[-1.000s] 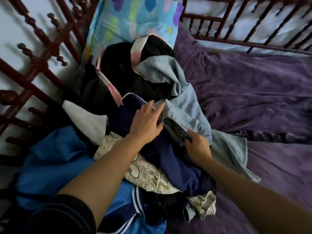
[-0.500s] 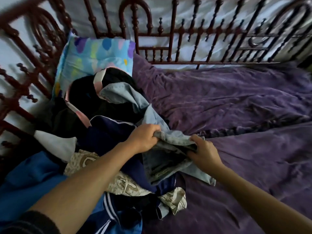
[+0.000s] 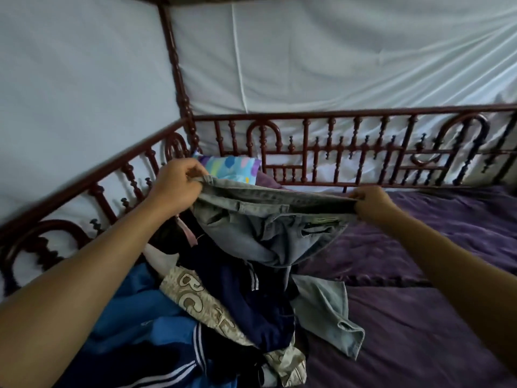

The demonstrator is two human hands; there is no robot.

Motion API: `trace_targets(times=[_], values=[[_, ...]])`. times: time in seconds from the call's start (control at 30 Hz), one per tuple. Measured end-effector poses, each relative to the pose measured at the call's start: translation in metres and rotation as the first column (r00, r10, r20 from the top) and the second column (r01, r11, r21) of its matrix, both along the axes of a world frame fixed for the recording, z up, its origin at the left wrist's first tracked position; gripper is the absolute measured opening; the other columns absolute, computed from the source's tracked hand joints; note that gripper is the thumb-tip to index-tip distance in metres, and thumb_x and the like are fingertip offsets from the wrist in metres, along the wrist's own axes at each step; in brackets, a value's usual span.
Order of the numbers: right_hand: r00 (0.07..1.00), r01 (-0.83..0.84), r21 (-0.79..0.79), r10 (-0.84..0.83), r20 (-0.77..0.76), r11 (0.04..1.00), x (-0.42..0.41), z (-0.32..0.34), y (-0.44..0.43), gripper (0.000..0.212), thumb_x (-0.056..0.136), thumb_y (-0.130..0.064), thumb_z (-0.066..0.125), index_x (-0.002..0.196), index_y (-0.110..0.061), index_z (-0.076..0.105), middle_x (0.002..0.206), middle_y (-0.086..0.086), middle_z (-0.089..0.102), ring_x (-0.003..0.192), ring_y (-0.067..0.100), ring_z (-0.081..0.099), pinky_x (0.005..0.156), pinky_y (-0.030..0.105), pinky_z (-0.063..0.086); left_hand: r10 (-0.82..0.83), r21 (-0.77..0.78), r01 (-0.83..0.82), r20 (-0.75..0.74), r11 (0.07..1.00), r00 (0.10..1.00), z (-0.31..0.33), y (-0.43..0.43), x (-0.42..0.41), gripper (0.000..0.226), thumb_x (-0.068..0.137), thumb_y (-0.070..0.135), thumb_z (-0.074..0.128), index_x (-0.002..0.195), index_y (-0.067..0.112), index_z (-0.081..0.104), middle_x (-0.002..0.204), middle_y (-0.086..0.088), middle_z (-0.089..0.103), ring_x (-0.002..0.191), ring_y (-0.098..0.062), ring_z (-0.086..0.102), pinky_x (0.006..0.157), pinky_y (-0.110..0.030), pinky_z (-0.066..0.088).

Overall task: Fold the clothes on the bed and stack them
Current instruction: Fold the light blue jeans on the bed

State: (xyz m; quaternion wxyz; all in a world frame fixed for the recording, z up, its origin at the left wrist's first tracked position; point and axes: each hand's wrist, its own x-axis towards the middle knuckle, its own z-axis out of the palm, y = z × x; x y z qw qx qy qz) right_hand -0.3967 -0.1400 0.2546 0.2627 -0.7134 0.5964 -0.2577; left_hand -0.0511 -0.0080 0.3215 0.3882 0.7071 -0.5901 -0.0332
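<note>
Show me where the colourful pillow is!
In the head view, the colourful pillow sits left of centre by the wooden railing, right beside the left hand.

A purple-covered bed (image 3: 419, 317) carries a patterned pillow (image 3: 232, 169) at its railed corner. A tangled heap of clothes (image 3: 223, 303) lies just in front of the pillow, with a leg of the jeans (image 3: 327, 317) spilling off its right side.

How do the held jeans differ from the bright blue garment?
The jeans are faded grey denim; the blue garment is bright with white stripes. The jeans hang with the waistband stretched between left hand and right hand; the blue garment lies crumpled. Both are unfolded.
</note>
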Motion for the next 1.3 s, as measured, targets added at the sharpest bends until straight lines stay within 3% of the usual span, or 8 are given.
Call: trace_targets(times=[0.27,0.5,0.6,0.77,0.87,1.0,1.13,1.3], values=[[0.855,0.116,-0.164,-0.014,0.518,0.980,0.013,0.152,0.062,0.029,0.082,0.008,0.040,0.073,-0.006,0.063,0.071,0.013,0.053,0.066,0.026,0.051,0.062,0.036,0.045,-0.202,-0.223,0.097,-0.517,0.970,0.832,0.108,0.052,-0.001,0.020,0.059,0.000,0.046,0.067,0.004,0.063,0.066,-0.008,0.053,0.064,-0.020,0.049,0.064,-0.028,0.036],[0.897,0.328,-0.508,-0.092,0.433,0.796,0.006,0.225,0.098,0.031,0.074,-0.002,0.046,0.071,-0.020,0.071,0.073,0.010,0.062,0.072,0.026,0.059,0.064,0.038,0.052,-0.087,-0.251,0.071,-0.052,0.965,0.995,0.153,0.064,0.022,0.009,0.078,0.009,0.059,0.070,0.010,0.062,0.065,-0.002,0.057,0.064,-0.016,0.051,0.062,-0.028,0.041],[0.956,0.283,-0.622,-0.265,0.124,0.730,-0.001,0.240,0.110,0.031,0.080,-0.008,0.050,0.097,-0.017,0.074,0.091,0.013,0.068,0.089,0.030,0.062,0.078,0.031,0.050,0.027,-0.201,-0.026,-0.001,0.979,1.000,0.152,0.059,0.024,0.009,0.080,0.019,0.065,0.075,0.012,0.064,0.071,-0.003,0.060,0.069,-0.020,0.055,0.065,-0.032,0.045],[0.936,0.300,-0.245,-0.333,-0.109,0.922,-0.012,0.196,0.119,0.020,0.093,-0.016,0.053,0.076,-0.007,0.059,0.067,0.007,0.057,0.073,0.030,0.068,0.052,0.020,0.047,-0.124,0.149,0.227,-0.503,0.962,0.856,0.096,0.051,-0.002,0.012,0.090,0.000,0.050,0.094,0.007,0.057,0.077,-0.020,0.058,0.045,-0.026,0.062,0.044,-0.031,0.054],[0.770,0.434,0.032,-0.389,0.506,0.901,-0.025,0.154,0.124,0.013,0.094,-0.002,0.046,0.084,-0.006,0.052,0.074,0.014,0.056,0.048,0.024,0.064,0.037,0.025,0.049,-0.254,0.060,0.392,-0.670,0.918,0.697,0.066,0.043,-0.029,0.022,0.087,-0.012,0.044,0.091,0.004,0.058,0.084,-0.017,0.057,0.065,-0.026,0.061,0.046,-0.027,0.055],[0.494,0.536,0.181,-0.480,0.725,0.824,-0.075,0.122,0.131,0.011,0.086,-0.009,0.045,0.083,-0.011,0.056,0.078,0.014,0.054,0.055,0.022,0.051,0.054,0.031,0.047,-0.389,-0.084,0.399,-0.475,0.913,0.790,0.064,0.024,-0.083,0.017,0.083,-0.001,0.061,0.082,0.015,0.058,0.069,-0.002,0.051,0.058,-0.008,0.049,0.045,-0.009,0.039],[0.370,0.635,0.125,-0.442,0.817,0.763,-0.141,0.143,0.136,0.021,0.076,-0.018,0.050,0.086,-0.008,0.065,0.066,0.004,0.054,0.052,0.021,0.050,0.043,0.020,0.041,-0.593,-0.048,0.593,0.010,0.804,0.805,0.084,0.007,-0.152,0.057,0.059,0.036,0.088,0.101,0.019,0.052,0.091,0.004,0.063,0.080,-0.014,0.059,0.068,-0.025,0.047],[0.566,0.613,-0.137,-0.311,0.764,0.778,-0.223,0.146,0.153,0.018,0.085,-0.029,0.058,0.083,-0.016,0.071,0.064,-0.006,0.070,0.056,0.011,0.066,0.057,0.027,0.053,-0.451,-0.219,0.476,0.156,0.852,0.879,0.085,-0.046,-0.242,0.023,0.076,0.014,0.075,0.089,0.003,0.060,0.092,-0.019,0.067,0.088,-0.034,0.061,0.063,-0.029,0.034]])
